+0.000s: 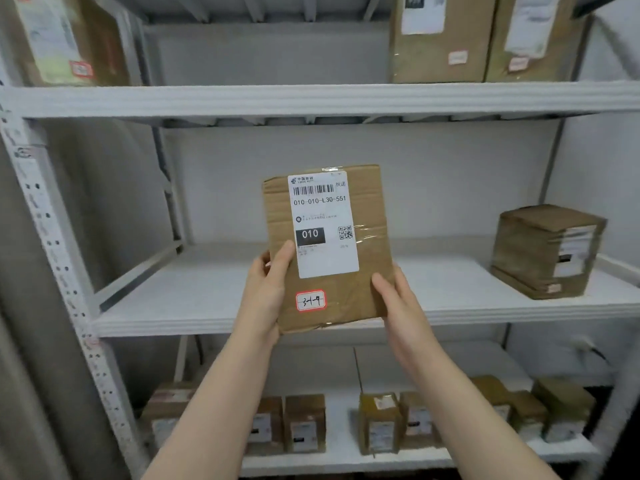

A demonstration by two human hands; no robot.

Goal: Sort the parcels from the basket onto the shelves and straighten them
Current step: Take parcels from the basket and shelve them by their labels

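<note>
Fingers (pixel 282 259) of left hand (pixel 265 292) and right hand (pixel 401 303) grip parcel (pixel 369 216) before shelf (pixel 207 299) holding one box (pixel 547 251).

White rack (pixel 52 244), three shelves in view.
The top shelf (pixel 277 98) bears a lone box (pixel 65 39) at its left end and two boxes (pixel 440 43) side by side at its right. The middle shelf (pixel 194 299) bears a single box (pixel 547 251) at the far right, turned at an angle. The bottom shelf (pixel 346 460) bears a row of small boxes (pixel 304 424), labels facing out.
</note>
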